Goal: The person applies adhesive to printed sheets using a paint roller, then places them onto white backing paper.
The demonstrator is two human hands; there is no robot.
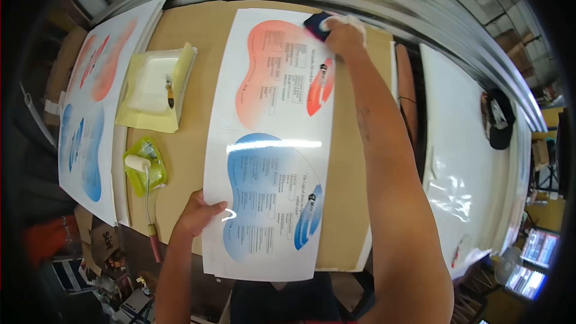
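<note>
A long glossy printed sheet (273, 144), with a red design at the far end and a blue one nearer, lies on a brown board (354, 204). My left hand (201, 213) holds the sheet's left edge near the front, thumb on top and fingers out of sight. At the sheet's far right corner, my right hand (345, 35) is closed on a dark cloth (317, 26), with something whitish also at the hand. The cloth touches the sheet's corner.
Left of the sheet are a paint roller (139, 164) on a green tray (157, 174) and a brush (170, 93) in a white tray (147, 84) on yellow paper. Another printed sheet (90, 138) lies far left. A black cap (499, 119) rests on a white surface (450, 144) at right.
</note>
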